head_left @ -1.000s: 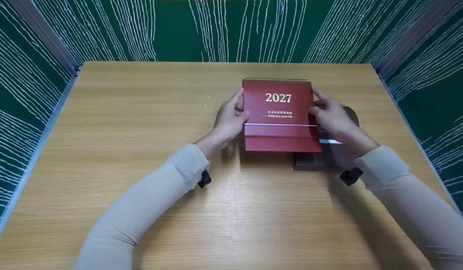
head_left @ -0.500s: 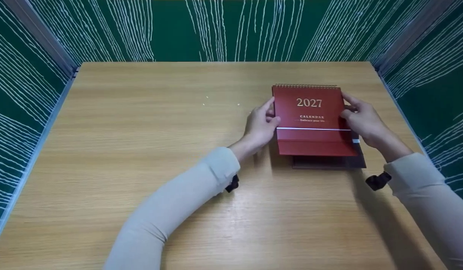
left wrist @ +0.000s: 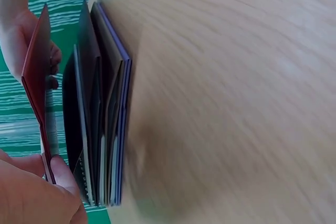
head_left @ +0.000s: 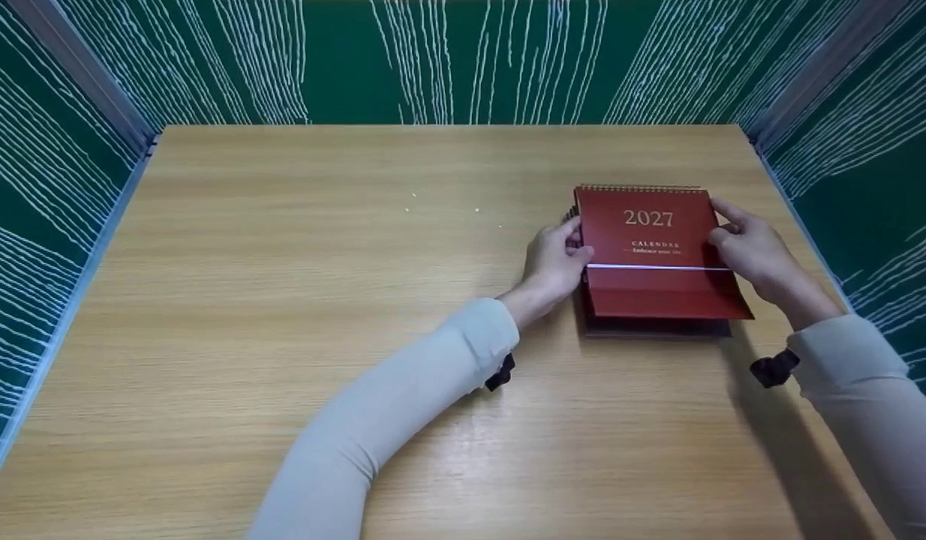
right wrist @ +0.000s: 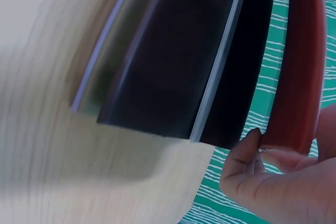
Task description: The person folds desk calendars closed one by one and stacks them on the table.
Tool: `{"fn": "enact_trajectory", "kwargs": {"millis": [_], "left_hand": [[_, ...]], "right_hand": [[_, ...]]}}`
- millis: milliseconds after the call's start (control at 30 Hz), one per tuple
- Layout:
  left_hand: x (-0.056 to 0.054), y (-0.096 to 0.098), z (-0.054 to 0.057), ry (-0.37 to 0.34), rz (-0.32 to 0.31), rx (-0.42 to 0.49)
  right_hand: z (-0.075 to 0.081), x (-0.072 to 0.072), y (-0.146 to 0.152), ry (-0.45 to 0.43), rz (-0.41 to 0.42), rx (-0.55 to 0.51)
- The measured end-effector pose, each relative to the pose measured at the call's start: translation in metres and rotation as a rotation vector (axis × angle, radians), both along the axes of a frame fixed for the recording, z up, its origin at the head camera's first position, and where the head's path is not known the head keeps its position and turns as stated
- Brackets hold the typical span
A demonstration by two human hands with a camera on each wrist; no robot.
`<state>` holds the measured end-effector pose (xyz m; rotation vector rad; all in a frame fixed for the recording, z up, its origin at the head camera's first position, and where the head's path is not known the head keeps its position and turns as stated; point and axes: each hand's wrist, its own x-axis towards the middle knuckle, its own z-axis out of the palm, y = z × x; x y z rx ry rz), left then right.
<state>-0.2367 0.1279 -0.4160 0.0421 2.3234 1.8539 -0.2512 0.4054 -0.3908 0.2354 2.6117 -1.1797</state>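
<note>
A red spiral-bound desk calendar (head_left: 650, 232) marked 2027 is held level between both hands at the right of the table. My left hand (head_left: 557, 262) pinches its left edge, thumb on top. At the opposite edge, my right hand (head_left: 759, 251) grips with thumb above and fingers beneath. Below it lies a stack of dark calendars (head_left: 658, 328), mostly hidden from the head view. In the left wrist view a gap separates the red calendar (left wrist: 37, 72) from the stack (left wrist: 97, 103). The right wrist view also shows the dark stack (right wrist: 173, 51) apart from it.
The wooden table (head_left: 283, 300) stretches left and toward the front. Several tiny pale specks (head_left: 476, 210) lie near its middle back. Green walls with white streaks (head_left: 350, 60) stand around the back and sides.
Both hands have carried the red calendar to the right and slightly nearer, from left of the dark stack to over it. The stack is now largely covered in the head view.
</note>
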Motion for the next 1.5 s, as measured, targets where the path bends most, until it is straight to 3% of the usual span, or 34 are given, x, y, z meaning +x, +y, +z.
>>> {"fn": "enact_trajectory", "kwargs": {"millis": [433,867,1133,1500], "left_hand": [[-0.001,0.006,-0.012,0.015,-0.02,-0.04],[0.002,0.005,-0.015,0.03,-0.049,-0.11],[0.003,0.006,-0.016,0.026,-0.039,-0.127],[-0.001,0.005,-0.018,0.083,-0.057,-0.238]], "right_hand": [[-0.013,0.004,0.002,0.044,0.026,0.125],[-0.02,0.004,-0.003,0.127,0.074,0.314],[-0.022,0.005,-0.012,0.101,0.068,0.432],[-0.027,0.001,-0.015,0.144,0.069,0.476]]}}
